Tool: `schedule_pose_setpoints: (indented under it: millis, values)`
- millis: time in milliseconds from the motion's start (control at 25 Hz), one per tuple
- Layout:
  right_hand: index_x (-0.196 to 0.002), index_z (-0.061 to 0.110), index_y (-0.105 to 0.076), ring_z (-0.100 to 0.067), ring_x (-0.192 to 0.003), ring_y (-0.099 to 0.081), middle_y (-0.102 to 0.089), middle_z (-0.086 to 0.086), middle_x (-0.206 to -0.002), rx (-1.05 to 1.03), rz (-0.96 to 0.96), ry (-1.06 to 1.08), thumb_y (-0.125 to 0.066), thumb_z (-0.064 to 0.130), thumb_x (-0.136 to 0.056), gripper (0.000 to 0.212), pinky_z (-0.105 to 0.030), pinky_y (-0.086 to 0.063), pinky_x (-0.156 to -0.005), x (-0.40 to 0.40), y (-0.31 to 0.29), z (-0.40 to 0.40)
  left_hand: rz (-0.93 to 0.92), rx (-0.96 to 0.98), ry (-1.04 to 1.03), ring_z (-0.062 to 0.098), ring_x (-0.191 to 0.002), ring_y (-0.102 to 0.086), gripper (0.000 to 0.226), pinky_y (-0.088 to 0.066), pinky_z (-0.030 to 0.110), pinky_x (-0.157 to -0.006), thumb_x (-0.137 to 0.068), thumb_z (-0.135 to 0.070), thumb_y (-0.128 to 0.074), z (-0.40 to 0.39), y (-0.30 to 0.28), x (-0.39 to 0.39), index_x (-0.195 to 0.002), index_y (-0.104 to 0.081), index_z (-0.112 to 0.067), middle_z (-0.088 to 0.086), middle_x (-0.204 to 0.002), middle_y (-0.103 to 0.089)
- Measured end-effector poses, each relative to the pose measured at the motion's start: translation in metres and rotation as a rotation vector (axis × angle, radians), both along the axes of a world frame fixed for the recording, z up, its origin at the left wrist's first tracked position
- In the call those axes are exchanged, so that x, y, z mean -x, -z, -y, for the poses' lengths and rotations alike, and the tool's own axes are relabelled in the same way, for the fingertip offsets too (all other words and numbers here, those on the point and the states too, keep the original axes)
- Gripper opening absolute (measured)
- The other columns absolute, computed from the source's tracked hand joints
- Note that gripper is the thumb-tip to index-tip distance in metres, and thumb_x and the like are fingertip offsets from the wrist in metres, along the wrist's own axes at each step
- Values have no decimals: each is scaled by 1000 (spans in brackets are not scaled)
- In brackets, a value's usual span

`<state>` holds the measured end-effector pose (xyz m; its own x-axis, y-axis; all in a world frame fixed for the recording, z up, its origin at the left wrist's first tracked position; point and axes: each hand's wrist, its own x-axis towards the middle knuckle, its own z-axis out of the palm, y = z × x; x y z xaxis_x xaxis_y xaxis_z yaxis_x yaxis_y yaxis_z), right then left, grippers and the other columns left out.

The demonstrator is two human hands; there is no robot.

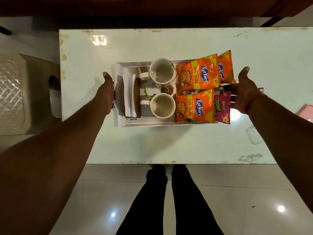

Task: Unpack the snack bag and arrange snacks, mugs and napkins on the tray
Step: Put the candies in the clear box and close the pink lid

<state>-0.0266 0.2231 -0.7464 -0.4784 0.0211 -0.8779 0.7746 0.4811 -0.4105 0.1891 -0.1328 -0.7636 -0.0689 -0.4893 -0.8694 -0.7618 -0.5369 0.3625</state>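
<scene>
A white tray (152, 124) lies on the pale glass table (169, 145). On it stand two cream mugs, the far mug (161, 70) and the near mug (162, 106). White napkins (129, 94) lie on a brown holder at the tray's left. Orange snack packs (197, 73) (194, 106) (225, 67) and a pink pack (221, 107) fill its right side. My left hand (106, 92) grips the tray's left edge. My right hand (243, 90) holds the tray's right edge, with its fingers tucked under the packs.
A beige plastic stool (20, 94) stands left of the table. A pink object (306, 112) shows at the table's right edge. Dark furniture lies beyond the far edge. My legs (169, 200) stand on glossy floor tiles before the table.
</scene>
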Motion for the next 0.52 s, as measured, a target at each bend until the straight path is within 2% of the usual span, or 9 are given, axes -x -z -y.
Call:
schedule_pose_setpoints:
  millis: [40,120,160,240,320,440,520]
  values:
    - [-105,17,-67,-28,-105,-65,-69,-9,-108,-21,-25,3,-13,85,-83,90,-46,-50,-95,-1,0,1,7,22,36,29,-128,-52,82,-39,48,-111,-88,-78,-25,-1,-1,1,-141,-50,-21,5,-139,-57]
    - [-111,14,-61,-32,-108,-63,-66,-12,-111,-187,-211,-71,-9,86,-81,94,-47,-49,-96,-2,3,2,65,270,360,38,-132,-46,72,-38,50,-110,-95,-63,-38,-4,-2,2,-147,-40,-12,16,-145,-49]
    - [-119,12,-58,-35,-113,-60,-61,-15,-120,-326,-390,-154,-9,85,-83,95,-48,-46,-98,-3,3,2,106,493,580,41,-132,-43,66,-37,49,-109,-99,-54,-41,-7,-5,3,-148,-37,-10,20,-146,-44]
    - [-133,6,-48,-40,-119,-51,-49,-20,-133,-518,-830,-351,-22,70,-95,79,-48,-41,-99,-15,-6,7,27,840,785,41,-136,-38,65,-33,49,-111,-100,-54,-33,-18,-20,6,-149,-39,-12,20,-149,-38]
    - [-145,8,-37,-38,-130,-43,-41,-20,-145,-510,-1108,-638,-29,63,-99,72,-48,-36,-105,-31,-20,21,-52,1055,980,39,-143,-30,72,-26,53,-116,-98,-62,-23,-31,-35,15,-151,-35,-15,19,-157,-31]
    - [-157,21,-13,-34,-151,-14,-14,-12,-164,-450,-1152,-1044,-31,69,-95,80,-55,-18,-118,-53,-34,37,-123,1134,1357,38,-152,-11,79,-14,60,-118,-93,-71,-15,-61,-51,34,-157,-17,-24,14,-166,-10]
    - [-158,24,-5,-34,-153,-3,-2,-9,-166,-469,-1117,-1143,-28,75,-92,87,-61,-14,-118,-61,-35,37,-172,1162,1482,38,-152,-7,81,-13,63,-118,-91,-74,-13,-87,-60,48,-157,-12,-28,12,-167,-5]
